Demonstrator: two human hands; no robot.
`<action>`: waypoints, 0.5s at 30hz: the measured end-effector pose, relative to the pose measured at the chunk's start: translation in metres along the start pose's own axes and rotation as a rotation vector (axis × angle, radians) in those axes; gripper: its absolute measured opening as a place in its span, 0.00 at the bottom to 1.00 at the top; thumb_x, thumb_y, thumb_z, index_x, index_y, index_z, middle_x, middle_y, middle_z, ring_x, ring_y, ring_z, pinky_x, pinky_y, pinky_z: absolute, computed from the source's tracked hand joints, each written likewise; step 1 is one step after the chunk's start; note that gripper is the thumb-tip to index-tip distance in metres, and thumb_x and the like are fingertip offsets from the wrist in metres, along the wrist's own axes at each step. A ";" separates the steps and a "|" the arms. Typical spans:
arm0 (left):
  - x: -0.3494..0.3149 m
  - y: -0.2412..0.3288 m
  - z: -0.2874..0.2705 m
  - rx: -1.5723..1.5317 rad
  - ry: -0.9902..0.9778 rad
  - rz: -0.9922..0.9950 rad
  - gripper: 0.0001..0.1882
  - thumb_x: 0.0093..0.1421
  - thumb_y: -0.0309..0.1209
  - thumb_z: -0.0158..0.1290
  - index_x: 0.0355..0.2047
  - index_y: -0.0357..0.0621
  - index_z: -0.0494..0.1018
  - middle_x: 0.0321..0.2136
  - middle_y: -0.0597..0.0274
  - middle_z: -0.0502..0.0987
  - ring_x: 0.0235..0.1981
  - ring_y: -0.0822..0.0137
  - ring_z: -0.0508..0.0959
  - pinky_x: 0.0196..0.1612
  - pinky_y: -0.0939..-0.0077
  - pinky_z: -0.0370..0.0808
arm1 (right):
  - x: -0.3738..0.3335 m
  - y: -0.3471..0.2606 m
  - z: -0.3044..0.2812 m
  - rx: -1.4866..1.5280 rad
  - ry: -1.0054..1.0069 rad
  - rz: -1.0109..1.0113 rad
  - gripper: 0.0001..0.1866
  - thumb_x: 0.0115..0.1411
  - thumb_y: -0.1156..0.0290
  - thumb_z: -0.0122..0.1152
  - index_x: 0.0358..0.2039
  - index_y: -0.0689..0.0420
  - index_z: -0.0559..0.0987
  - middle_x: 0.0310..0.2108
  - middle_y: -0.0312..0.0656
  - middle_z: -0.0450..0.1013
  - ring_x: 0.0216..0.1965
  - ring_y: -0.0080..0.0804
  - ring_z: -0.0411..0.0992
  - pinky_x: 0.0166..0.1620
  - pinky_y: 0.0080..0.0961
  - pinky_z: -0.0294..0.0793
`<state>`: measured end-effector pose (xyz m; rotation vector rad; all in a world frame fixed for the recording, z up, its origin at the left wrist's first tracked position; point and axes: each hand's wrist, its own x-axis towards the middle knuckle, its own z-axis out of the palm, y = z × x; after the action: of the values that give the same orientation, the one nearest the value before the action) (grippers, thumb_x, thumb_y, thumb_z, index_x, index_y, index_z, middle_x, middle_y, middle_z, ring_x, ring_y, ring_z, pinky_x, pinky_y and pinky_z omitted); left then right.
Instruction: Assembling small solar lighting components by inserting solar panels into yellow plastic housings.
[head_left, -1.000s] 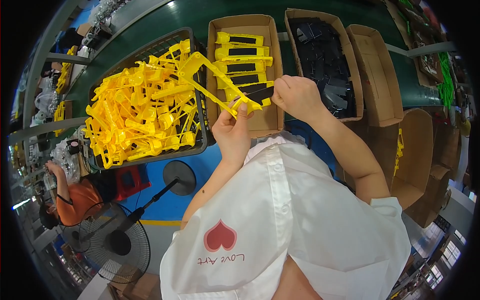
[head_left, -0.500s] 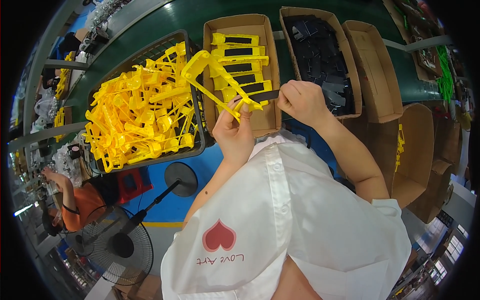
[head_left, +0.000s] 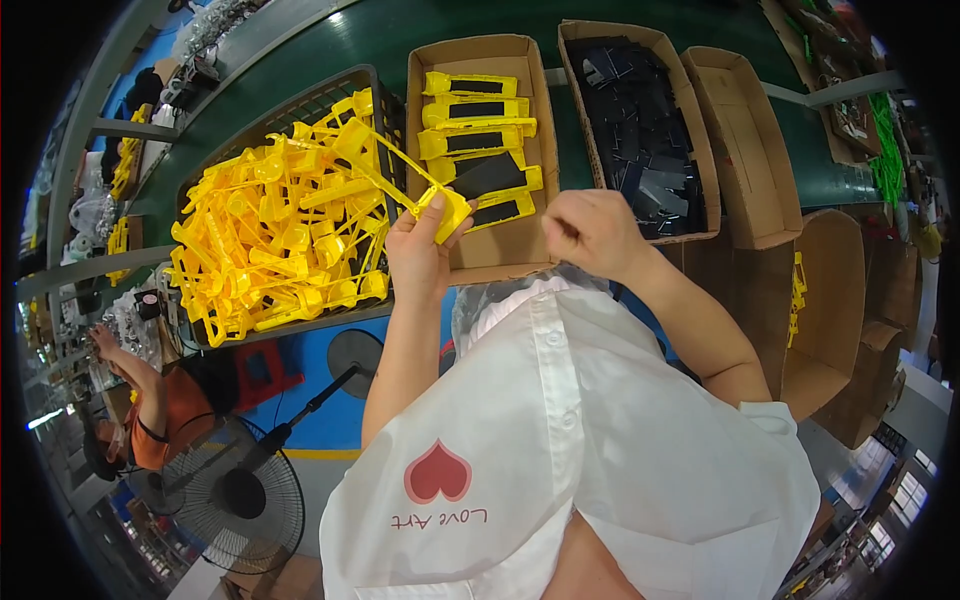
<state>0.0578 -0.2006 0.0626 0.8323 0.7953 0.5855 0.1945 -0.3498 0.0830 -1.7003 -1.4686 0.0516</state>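
While left fingers (head_left: pixel 430 217) grip a yellow frame (head_left: pixel 454 213), curled right fingers (head_left: pixel 577 207) seem clear of the carton rim (head_left: pixel 542 112).

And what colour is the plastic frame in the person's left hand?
The frame is bright yellow; the head view shows it best.

A basket (head_left: pixel 340 319) of frames (head_left: pixel 285 230) stands left — a carton (head_left: pixel 706 160) of sheets (head_left: pixel 640 140), right.

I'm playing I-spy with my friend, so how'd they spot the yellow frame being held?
Find the big black basket heaped with yellow pieces. At its right side is the left hand, gripping the yellow frame. Unlike its yellow neighbours, it's in a hand.
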 end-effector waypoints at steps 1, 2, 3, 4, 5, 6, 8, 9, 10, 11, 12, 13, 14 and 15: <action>-0.001 0.003 -0.003 -0.046 -0.080 -0.073 0.11 0.55 0.29 0.49 0.34 0.31 0.68 0.30 0.56 0.73 0.32 0.62 0.76 0.31 0.78 0.77 | 0.002 0.002 -0.006 0.013 -0.024 0.126 0.08 0.46 0.70 0.56 0.17 0.58 0.68 0.14 0.41 0.65 0.16 0.34 0.66 0.19 0.24 0.64; -0.003 0.005 -0.006 -0.091 -0.158 -0.147 0.12 0.55 0.29 0.49 0.35 0.31 0.68 0.30 0.56 0.73 0.32 0.61 0.76 0.31 0.79 0.76 | 0.002 0.002 -0.010 0.029 -0.048 0.252 0.10 0.49 0.68 0.56 0.18 0.58 0.69 0.14 0.40 0.65 0.16 0.33 0.66 0.19 0.23 0.64; -0.005 0.005 -0.008 -0.063 -0.183 -0.149 0.12 0.55 0.29 0.48 0.36 0.32 0.68 0.30 0.57 0.73 0.33 0.62 0.76 0.31 0.78 0.77 | 0.004 0.004 -0.012 0.140 -0.088 0.439 0.13 0.52 0.62 0.55 0.22 0.58 0.69 0.15 0.40 0.67 0.16 0.30 0.67 0.19 0.22 0.63; -0.006 0.005 -0.009 -0.062 -0.182 -0.149 0.12 0.55 0.29 0.48 0.36 0.32 0.68 0.30 0.57 0.73 0.33 0.62 0.76 0.31 0.78 0.77 | 0.008 0.003 -0.012 0.141 -0.088 0.438 0.13 0.52 0.62 0.55 0.22 0.58 0.69 0.15 0.40 0.67 0.16 0.30 0.67 0.19 0.22 0.63; -0.008 0.004 -0.009 -0.040 -0.218 -0.162 0.12 0.55 0.29 0.48 0.36 0.33 0.68 0.31 0.57 0.73 0.33 0.61 0.76 0.32 0.78 0.76 | 0.013 0.000 -0.012 0.254 -0.126 0.519 0.12 0.53 0.63 0.55 0.23 0.59 0.70 0.15 0.37 0.66 0.16 0.24 0.65 0.19 0.18 0.62; -0.011 0.003 -0.008 -0.018 -0.253 -0.175 0.12 0.56 0.30 0.48 0.37 0.33 0.67 0.31 0.57 0.73 0.33 0.61 0.76 0.33 0.78 0.76 | 0.016 -0.002 -0.012 0.369 -0.165 0.599 0.11 0.53 0.65 0.56 0.25 0.60 0.71 0.16 0.35 0.66 0.16 0.18 0.63 0.19 0.14 0.62; -0.013 0.000 -0.004 0.096 -0.294 -0.128 0.12 0.56 0.29 0.47 0.38 0.33 0.68 0.33 0.58 0.72 0.33 0.66 0.75 0.35 0.79 0.75 | 0.017 0.002 -0.012 0.431 -0.276 0.599 0.10 0.53 0.65 0.55 0.27 0.60 0.71 0.16 0.34 0.67 0.16 0.17 0.63 0.19 0.13 0.61; -0.014 0.000 -0.002 0.164 -0.314 -0.097 0.12 0.56 0.28 0.47 0.39 0.33 0.68 0.36 0.59 0.72 0.34 0.69 0.74 0.36 0.80 0.74 | 0.016 0.003 -0.013 0.353 -0.297 0.583 0.10 0.54 0.65 0.54 0.26 0.60 0.71 0.16 0.34 0.66 0.15 0.17 0.63 0.19 0.13 0.61; -0.017 0.001 0.002 0.216 -0.357 -0.028 0.13 0.56 0.27 0.46 0.41 0.36 0.67 0.38 0.58 0.70 0.34 0.71 0.72 0.37 0.81 0.72 | 0.016 0.005 -0.015 0.275 -0.318 0.566 0.10 0.54 0.65 0.53 0.26 0.60 0.72 0.15 0.34 0.66 0.15 0.17 0.63 0.18 0.13 0.61; -0.016 0.004 0.000 0.455 -0.340 0.108 0.13 0.56 0.26 0.46 0.42 0.37 0.67 0.39 0.57 0.69 0.33 0.71 0.72 0.36 0.82 0.72 | 0.019 0.003 -0.024 0.225 -0.338 0.671 0.10 0.55 0.65 0.51 0.26 0.60 0.72 0.14 0.33 0.66 0.13 0.16 0.62 0.17 0.13 0.59; -0.014 0.006 -0.002 0.692 -0.319 0.242 0.13 0.56 0.25 0.45 0.43 0.38 0.67 0.39 0.56 0.69 0.33 0.71 0.71 0.34 0.83 0.71 | 0.015 0.009 -0.033 0.200 -0.304 0.630 0.10 0.54 0.66 0.52 0.24 0.60 0.72 0.13 0.32 0.65 0.13 0.16 0.61 0.16 0.13 0.59; -0.010 0.009 -0.006 0.843 -0.269 0.290 0.13 0.55 0.24 0.47 0.42 0.38 0.68 0.34 0.56 0.70 0.30 0.71 0.71 0.32 0.83 0.69 | 0.012 0.012 -0.040 0.209 -0.302 0.704 0.10 0.54 0.67 0.52 0.22 0.60 0.71 0.12 0.32 0.64 0.11 0.14 0.60 0.16 0.12 0.58; -0.005 0.008 -0.013 0.869 -0.259 0.260 0.12 0.54 0.24 0.48 0.40 0.37 0.69 0.32 0.56 0.71 0.30 0.71 0.71 0.32 0.84 0.69 | 0.011 0.013 -0.050 0.253 -0.342 0.748 0.09 0.55 0.68 0.51 0.22 0.59 0.71 0.11 0.31 0.64 0.10 0.13 0.59 0.15 0.11 0.58; -0.002 0.008 -0.019 0.893 -0.249 0.230 0.12 0.53 0.24 0.49 0.39 0.36 0.69 0.29 0.57 0.72 0.29 0.70 0.71 0.32 0.84 0.68 | 0.010 0.012 -0.052 0.257 -0.353 0.743 0.09 0.55 0.68 0.51 0.22 0.59 0.71 0.11 0.31 0.64 0.10 0.13 0.59 0.15 0.11 0.58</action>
<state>0.0404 -0.1898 0.0615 1.7972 0.7261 0.2947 0.2346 -0.3702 0.1128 -1.9875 -0.9263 0.9355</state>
